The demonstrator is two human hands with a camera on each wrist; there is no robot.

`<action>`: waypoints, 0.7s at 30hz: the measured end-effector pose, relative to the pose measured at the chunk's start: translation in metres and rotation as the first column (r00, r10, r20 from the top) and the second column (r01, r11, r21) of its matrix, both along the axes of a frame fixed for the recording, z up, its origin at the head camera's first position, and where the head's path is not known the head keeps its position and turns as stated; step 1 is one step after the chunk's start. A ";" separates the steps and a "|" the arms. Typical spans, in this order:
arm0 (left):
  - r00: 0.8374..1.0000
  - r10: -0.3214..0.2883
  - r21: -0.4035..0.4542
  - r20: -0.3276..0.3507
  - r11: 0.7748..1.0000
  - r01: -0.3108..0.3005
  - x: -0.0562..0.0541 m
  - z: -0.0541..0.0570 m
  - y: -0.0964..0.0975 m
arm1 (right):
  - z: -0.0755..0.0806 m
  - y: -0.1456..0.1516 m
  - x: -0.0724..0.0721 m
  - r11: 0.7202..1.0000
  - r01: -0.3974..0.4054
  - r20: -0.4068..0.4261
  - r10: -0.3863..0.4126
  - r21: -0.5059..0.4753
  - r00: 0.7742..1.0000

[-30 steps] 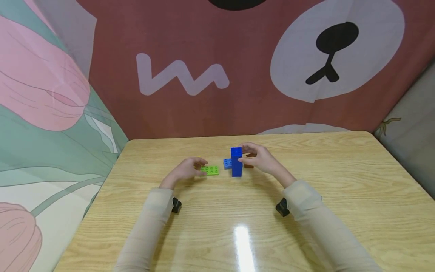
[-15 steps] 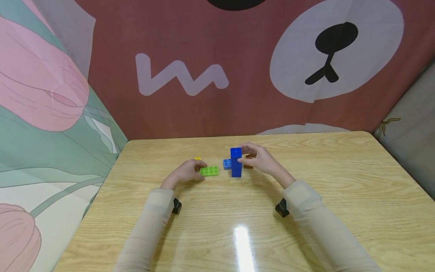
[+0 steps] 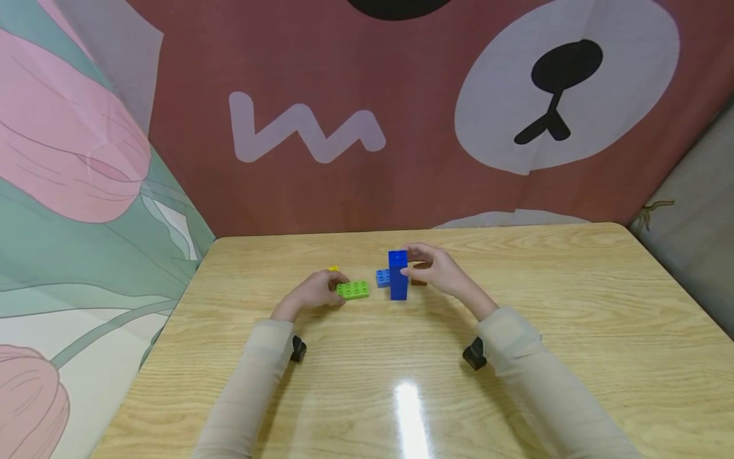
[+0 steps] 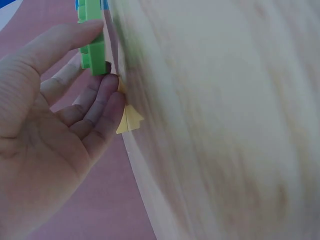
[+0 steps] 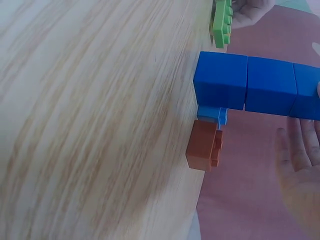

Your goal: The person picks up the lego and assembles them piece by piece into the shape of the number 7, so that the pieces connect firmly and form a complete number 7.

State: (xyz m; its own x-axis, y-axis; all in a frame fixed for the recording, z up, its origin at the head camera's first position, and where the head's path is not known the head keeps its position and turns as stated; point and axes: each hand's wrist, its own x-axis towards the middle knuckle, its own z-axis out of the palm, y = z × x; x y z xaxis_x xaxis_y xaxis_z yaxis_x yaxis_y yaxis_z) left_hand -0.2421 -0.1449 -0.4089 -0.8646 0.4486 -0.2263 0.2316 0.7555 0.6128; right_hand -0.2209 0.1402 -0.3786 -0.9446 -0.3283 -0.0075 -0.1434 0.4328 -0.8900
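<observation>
At the middle of the table, a dark blue tower of stacked toy building bricks stands upright. My right hand holds its upper part between thumb and fingers; in the right wrist view part of this hand shows beside the tower's top. To the left lies a flat lime green brick with studs up. The thumb and fingers of my left hand pinch its left end, with the thumb across the green brick in the left wrist view.
A lighter blue brick lies just behind the tower, partly hidden. A brown brick is beside it, mostly covered by the right hand in the head view. A small yellow piece sits behind the left hand. A printed cloth hangs behind the wooden table.
My left hand's fingers have closed in on the green brick's left end, and the brick has turned slightly. More of the yellow piece shows. The right hand and the blue tower have stayed put.
</observation>
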 end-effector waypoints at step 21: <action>0.970 0.223 0.354 -0.096 0.918 -0.177 0.000 0.030 0.013 | -0.005 0.000 -0.001 0.999 0.006 -0.013 -0.006 -0.032 1.000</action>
